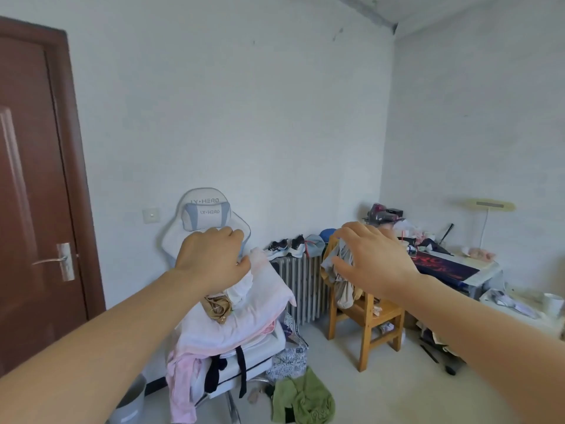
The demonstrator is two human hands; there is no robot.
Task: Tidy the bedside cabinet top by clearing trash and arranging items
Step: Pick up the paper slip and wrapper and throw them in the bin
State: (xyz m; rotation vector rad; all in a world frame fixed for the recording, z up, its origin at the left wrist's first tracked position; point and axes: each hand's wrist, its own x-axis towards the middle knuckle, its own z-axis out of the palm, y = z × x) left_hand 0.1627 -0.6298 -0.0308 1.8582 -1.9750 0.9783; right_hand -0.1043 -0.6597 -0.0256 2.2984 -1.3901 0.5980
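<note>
Both my arms reach forward at chest height in the middle of the room. My left hand [214, 258] hovers in front of a white gaming chair [204, 215], its fingers curled in with nothing visible in them. My right hand [371, 258] is held up before a wooden chair [371, 316], fingers spread, holding nothing. At the right edge a low pale surface [516, 296] carries a white cup [553, 304] and loose papers [509, 302]. Neither hand touches it.
The gaming chair's seat is piled with pink and white laundry [244, 319]. A green cloth [302, 399] lies on the floor. Shoes [286, 247] sit on a radiator [301, 286]. A cluttered desk [452, 266] with a lamp stands at the right. A brown door [33, 194] is at the left, a grey bin [131, 405] below it.
</note>
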